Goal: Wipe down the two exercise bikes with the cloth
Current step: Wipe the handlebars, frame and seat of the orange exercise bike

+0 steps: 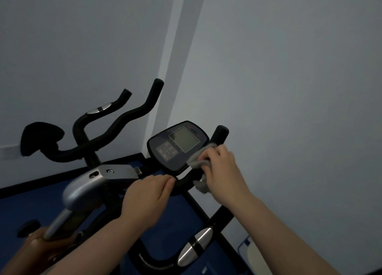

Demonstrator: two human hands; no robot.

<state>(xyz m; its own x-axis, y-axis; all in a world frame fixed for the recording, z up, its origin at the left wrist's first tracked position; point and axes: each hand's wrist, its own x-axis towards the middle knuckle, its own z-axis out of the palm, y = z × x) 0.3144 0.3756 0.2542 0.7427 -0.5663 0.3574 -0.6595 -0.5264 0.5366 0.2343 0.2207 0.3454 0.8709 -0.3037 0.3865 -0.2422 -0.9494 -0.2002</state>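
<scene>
The near exercise bike has a dark console (179, 145) with a grey screen and a curved black handlebar (219, 134). My right hand (222, 170) grips a grey cloth (199, 158) wrapped around that handlebar, just right of the console. Lower on the same bar, left of the cloth, my left hand (144, 194) grips it below the console. A second bike's black handlebars (132, 113) rise further back on the left, above its silver frame cover (82, 189).
Pale walls meet in a corner behind the bikes. A blue floor mat (26, 208) with a black border lies under them. A black saddle-like pad (40, 137) sits at far left. Silver pulse grips (195, 246) show on the near bike's lower bar.
</scene>
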